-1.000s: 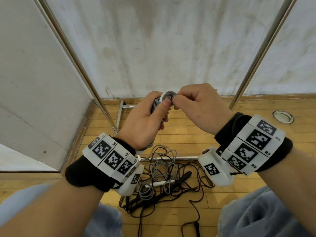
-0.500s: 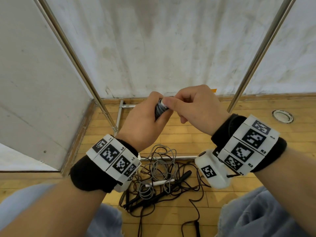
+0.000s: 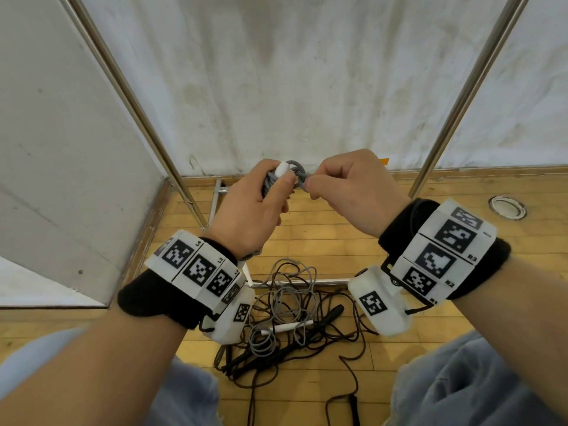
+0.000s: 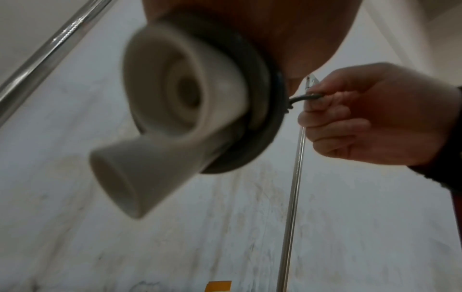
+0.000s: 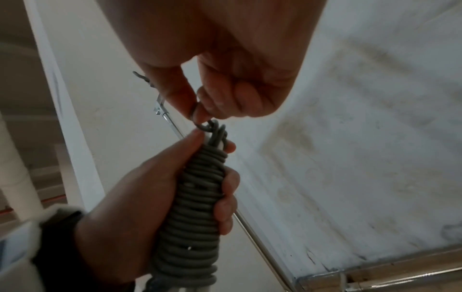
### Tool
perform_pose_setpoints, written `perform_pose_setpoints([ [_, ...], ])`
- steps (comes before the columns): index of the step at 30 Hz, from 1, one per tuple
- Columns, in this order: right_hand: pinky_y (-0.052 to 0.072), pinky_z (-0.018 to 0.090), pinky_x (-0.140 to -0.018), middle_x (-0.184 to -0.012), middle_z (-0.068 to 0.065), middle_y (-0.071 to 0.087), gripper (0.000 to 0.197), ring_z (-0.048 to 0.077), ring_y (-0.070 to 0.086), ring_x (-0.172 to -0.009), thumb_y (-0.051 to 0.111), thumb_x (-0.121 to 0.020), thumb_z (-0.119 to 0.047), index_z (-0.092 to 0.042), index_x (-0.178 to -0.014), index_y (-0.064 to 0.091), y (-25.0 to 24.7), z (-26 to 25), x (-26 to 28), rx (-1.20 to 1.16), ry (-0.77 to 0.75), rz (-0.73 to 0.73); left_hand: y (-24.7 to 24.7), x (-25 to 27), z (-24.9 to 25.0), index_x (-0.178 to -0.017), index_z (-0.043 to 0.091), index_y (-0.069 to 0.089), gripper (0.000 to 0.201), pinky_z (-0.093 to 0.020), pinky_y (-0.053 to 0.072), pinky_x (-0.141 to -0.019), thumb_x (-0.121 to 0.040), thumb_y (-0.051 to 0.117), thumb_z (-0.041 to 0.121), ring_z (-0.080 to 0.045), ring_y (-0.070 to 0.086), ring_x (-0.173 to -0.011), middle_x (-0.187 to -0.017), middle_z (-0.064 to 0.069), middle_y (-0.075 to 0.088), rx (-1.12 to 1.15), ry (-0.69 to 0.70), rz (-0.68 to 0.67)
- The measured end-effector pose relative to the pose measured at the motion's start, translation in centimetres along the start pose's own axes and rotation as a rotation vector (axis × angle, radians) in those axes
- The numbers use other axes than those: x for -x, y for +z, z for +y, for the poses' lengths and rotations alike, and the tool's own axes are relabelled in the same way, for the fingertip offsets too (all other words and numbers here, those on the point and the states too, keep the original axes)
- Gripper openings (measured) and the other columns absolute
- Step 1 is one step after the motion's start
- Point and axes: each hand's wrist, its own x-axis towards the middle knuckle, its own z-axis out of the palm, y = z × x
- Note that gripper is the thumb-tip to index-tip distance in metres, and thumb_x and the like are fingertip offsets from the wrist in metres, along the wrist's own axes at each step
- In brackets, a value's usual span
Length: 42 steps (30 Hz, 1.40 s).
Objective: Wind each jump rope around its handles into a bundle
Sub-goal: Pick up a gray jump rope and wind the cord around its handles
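A grey jump rope [image 3: 268,182] is wound in tight coils round its white handles [image 3: 282,170] into a bundle [image 5: 195,207]. My left hand [image 3: 261,207] grips this bundle upright at chest height, thumb pressed near its top. Just to the right, my right hand [image 3: 325,184] pinches the rope's short free end [image 5: 200,126] between thumb and forefinger. The left wrist view shows the handles' butt ends [image 4: 175,98] and the taut strand [image 4: 302,97] running to my right hand [image 4: 375,118]. Other ropes lie tangled on the floor: a loose grey rope [image 3: 289,290] with a white handle [image 3: 289,327], and a dark rope [image 3: 347,358] with black handles [image 3: 325,315].
Two slanted metal poles [image 3: 138,103] [image 3: 461,87] frame a white backdrop ahead. A low metal base bar [image 3: 307,282] crosses the wooden floor behind the tangle. A round floor fitting [image 3: 507,207] sits at the right. My knees in blue jeans [image 3: 461,388] flank the pile.
My right hand has drawn the rope's free end out to the right from the bundle's top. My left hand keeps its grip on the bundle.
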Motion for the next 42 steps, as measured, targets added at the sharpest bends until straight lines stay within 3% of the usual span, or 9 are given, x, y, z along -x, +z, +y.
perform_pose_setpoints([
  [3, 0.025, 0.01, -0.038, -0.035, -0.011, 0.034, 0.026, 0.005, 0.033, -0.036, 0.061, -0.082, -0.014, 0.004, -0.064, 0.06, 0.3, 0.2, 0.0, 0.09, -0.019, 0.013, 0.3, 0.0, -0.1, -0.103, 0.024, 0.057, 0.018, -0.035, 0.053, -0.058, -0.099, 0.045, 0.037, -0.011, 0.059, -0.056, -0.068, 0.004, 0.061, -0.029, 0.001, 0.023],
  [8, 0.038, 0.03, -0.052, -0.048, -0.003, 0.041, 0.029, 0.015, 0.04, -0.049, 0.047, -0.089, -0.019, 0.006, -0.076, 0.056, 0.1, 0.4, -0.1, 0.201, 0.031, -0.118, 0.6, 0.5, -0.4, -0.11, 0.027, 0.056, 0.027, -0.047, 0.053, -0.063, -0.096, 0.043, 0.046, -0.015, 0.061, -0.066, -0.071, 0.005, 0.062, -0.112, 0.085, 0.012],
  [10, 0.036, 0.028, -0.05, -0.049, -0.003, 0.041, 0.03, 0.012, 0.038, -0.046, 0.044, -0.093, -0.019, 0.003, -0.077, 0.058, 0.2, 0.2, -0.2, 0.228, 0.015, -0.171, 0.9, 0.3, -0.4, -0.112, 0.025, 0.056, 0.029, -0.048, 0.053, -0.063, -0.096, 0.042, 0.046, -0.017, 0.062, -0.066, -0.071, 0.004, 0.062, -0.098, 0.055, 0.037],
  [19, 0.033, 0.017, -0.051, -0.056, -0.007, 0.043, 0.03, 0.01, 0.039, -0.051, 0.045, -0.094, -0.019, -0.013, -0.067, 0.055, 1.3, 0.4, 0.0, 0.393, -0.129, -0.236, 1.1, -0.6, -0.4, -0.087, 0.025, 0.054, 0.022, -0.025, 0.046, -0.042, -0.1, 0.04, 0.037, -0.013, 0.058, -0.044, -0.06, 0.0, 0.062, 0.034, -0.145, 0.057],
  [24, 0.035, 0.018, -0.047, -0.052, -0.006, 0.048, 0.031, 0.005, 0.046, -0.046, 0.047, -0.094, -0.025, -0.004, -0.076, 0.062, 0.8, 1.0, -0.2, 0.311, -0.053, -0.109, 0.7, -0.7, -0.4, -0.095, 0.026, 0.052, 0.011, -0.027, 0.05, -0.052, -0.1, 0.044, 0.031, -0.018, 0.06, -0.056, -0.072, -0.005, 0.063, 0.175, -0.13, -0.039],
  [28, 0.049, 0.024, -0.062, -0.067, -0.005, 0.061, 0.02, 0.013, 0.064, -0.064, 0.051, -0.091, -0.024, -0.02, -0.072, 0.058, 0.2, 1.1, -0.6, 0.238, -0.033, 0.09, 1.0, -0.6, -0.5, -0.091, 0.026, 0.054, 0.007, -0.029, 0.053, -0.065, -0.096, 0.052, 0.028, -0.015, 0.066, -0.073, -0.088, -0.007, 0.064, 0.122, -0.133, -0.043],
  [31, 0.046, 0.016, -0.064, -0.07, -0.008, 0.06, 0.015, 0.011, 0.062, -0.069, 0.054, -0.091, -0.022, -0.023, -0.077, 0.058, 0.8, 0.6, -0.3, 0.159, -0.043, 0.122, 0.9, -0.6, -0.2, -0.097, 0.025, 0.052, 0.005, -0.035, 0.053, -0.075, -0.095, 0.053, 0.021, -0.009, 0.06, -0.078, -0.091, 0.004, 0.06, 0.075, -0.105, -0.062],
  [34, 0.05, 0.035, -0.077, -0.074, -0.003, 0.063, 0.013, 0.018, 0.062, -0.077, 0.055, -0.091, -0.02, -0.019, -0.08, 0.063, 1.1, -0.2, -0.2, 0.12, -0.078, 0.148, 0.9, 0.0, 0.8, -0.118, 0.022, 0.047, 0.023, -0.042, 0.05, -0.075, -0.096, 0.045, 0.015, -0.024, 0.057, -0.077, -0.098, -0.006, 0.059, 0.05, 0.02, -0.096],
  [42, 0.054, 0.022, -0.064, -0.064, -0.012, 0.064, 0.017, 0.003, 0.064, -0.057, 0.062, -0.086, -0.015, -0.024, -0.073, 0.066, 0.3, -3.3, 0.9, -0.082, -0.151, 0.237, -0.5, 1.1, 3.9, -0.091, 0.015, 0.063, 0.019, -0.015, 0.04, -0.065, -0.093, 0.05, 0.028, -0.007, 0.054, -0.075, -0.08, 0.004, 0.061, -0.082, 0.24, 0.179],
])
